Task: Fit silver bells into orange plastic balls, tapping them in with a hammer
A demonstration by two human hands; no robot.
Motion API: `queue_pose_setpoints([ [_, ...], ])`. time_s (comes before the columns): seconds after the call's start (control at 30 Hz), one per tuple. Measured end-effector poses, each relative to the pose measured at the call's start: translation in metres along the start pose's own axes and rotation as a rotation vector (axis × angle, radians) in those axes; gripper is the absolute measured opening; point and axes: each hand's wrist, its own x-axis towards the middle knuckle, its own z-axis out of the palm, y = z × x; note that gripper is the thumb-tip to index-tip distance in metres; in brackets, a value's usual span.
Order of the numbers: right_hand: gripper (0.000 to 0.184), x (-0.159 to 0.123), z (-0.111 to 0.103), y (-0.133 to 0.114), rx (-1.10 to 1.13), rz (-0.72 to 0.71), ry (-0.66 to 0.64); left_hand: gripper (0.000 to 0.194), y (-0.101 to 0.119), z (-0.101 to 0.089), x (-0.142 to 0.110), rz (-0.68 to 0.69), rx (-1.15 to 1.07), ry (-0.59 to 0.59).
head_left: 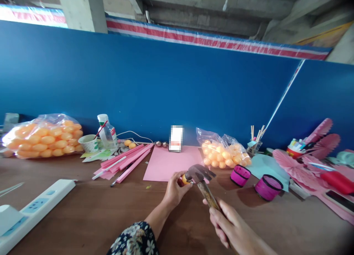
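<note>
In the head view my left hand (176,190) grips an orange ping-pong ball (184,180) between its thumb and fingers, just above the table. My right hand (228,222) is wrapped round the wooden handle of a claw hammer (208,194). The hammer's metal head is right at the ball, partly in front of it, with the claw pointing right. Whether the head touches the ball, I cannot tell. Behind both hands lies a pink sheet of paper (160,164). To the right of the hammer stand two magenta mesh rings with black edging (240,175).
Clear bags of orange balls stand left (45,140) and right (221,153). Pink paper strips (128,163), a paper cup (88,143) and a plastic bottle (107,133) are at left. A white power strip (41,210) lies front left. Pink paper fans (293,170) crowd the right side.
</note>
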Motion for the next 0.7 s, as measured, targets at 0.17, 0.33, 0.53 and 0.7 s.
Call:
queue_pose_setpoints([
  [0.17,0.044,0.001,-0.001,0.001,-0.005,0.006,-0.019,0.038,0.001,0.000,0.000,-0.033,-0.039,0.001],
  [0.33,0.047,0.001,0.000,-0.002,0.031,-0.006,0.002,0.041,0.009,0.000,-0.001,-0.062,-0.119,-0.051],
  [0.53,0.044,-0.001,-0.003,-0.002,0.021,-0.001,-0.018,0.040,0.012,0.000,-0.002,-0.036,-0.186,-0.133],
  [0.7,0.042,-0.006,-0.007,-0.009,0.055,-0.018,-0.026,0.041,0.014,0.000,-0.002,-0.046,-0.189,-0.105],
])
